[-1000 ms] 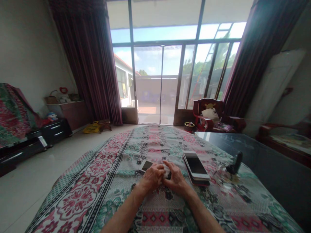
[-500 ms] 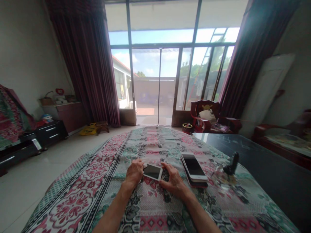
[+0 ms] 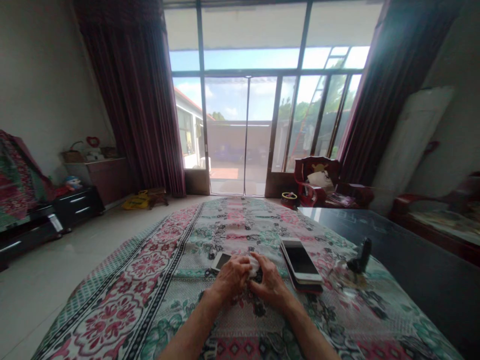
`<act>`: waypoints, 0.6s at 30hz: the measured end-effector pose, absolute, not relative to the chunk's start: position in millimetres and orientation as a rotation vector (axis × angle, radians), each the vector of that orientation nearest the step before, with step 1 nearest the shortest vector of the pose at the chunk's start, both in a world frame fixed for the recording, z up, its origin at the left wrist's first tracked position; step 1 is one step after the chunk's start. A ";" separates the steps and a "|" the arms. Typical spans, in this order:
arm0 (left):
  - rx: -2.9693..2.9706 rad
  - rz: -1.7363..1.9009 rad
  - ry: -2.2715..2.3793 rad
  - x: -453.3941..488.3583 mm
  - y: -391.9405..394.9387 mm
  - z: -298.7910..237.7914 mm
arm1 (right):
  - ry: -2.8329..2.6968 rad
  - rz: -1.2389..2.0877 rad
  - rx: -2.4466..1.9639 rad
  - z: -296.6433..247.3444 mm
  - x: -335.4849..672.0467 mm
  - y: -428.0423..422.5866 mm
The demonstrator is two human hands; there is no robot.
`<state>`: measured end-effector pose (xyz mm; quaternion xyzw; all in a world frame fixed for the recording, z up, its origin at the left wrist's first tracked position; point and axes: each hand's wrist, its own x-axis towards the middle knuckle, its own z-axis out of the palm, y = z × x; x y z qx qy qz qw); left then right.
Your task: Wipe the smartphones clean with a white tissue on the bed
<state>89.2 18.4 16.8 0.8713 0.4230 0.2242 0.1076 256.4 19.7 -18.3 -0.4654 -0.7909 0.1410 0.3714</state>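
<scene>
The head view shows two bare hands close together over a large table covered with a patterned cloth in pink, green, white and black [image 3: 112,320]. Between them sits a small, crumpled, soft-looking white wad [image 3: 254,268]. The left hand [image 3: 233,276] is palm down with its fingers curled and their tips closed on the left side of the wad. The right hand [image 3: 270,281] has its thumb and fingers parted and curved around the right side; whether it grips the wad or only touches it, I cannot tell. Just beyond the left hand, a small white phone with a dark screen [image 3: 222,260] lies face up on the cloth, set at a slant and partly covered by that hand; contact between the two cannot be made out. To the right of the right hand, and apart from it, a larger white phone with a black screen [image 3: 301,261] lies face up on top of a flat, dark, rectangular item [image 3: 310,288]. Farther right stand a clear glass dish [image 3: 348,284] and an upright black object [image 3: 363,255]. A glossy dark tabletop [image 3: 408,255] extends beyond the cloth's right edge.
</scene>
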 end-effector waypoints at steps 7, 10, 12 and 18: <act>2.443 0.653 1.511 66.8 33.8 16.4 | -2.026 0.408 -1.226 -8.6 255.3 14.6; 2.355 0.639 1.719 47.3 41.6 11.4 | -2.032 0.409 -1.222 -5.2 255.7 11.8; 2.293 0.621 1.879 36.5 44.7 7.0 | -2.036 0.397 -1.223 -4.8 256.5 10.6; 2.342 0.557 1.869 33.0 35.9 9.9 | -2.032 0.396 -1.214 -6.5 257.7 11.7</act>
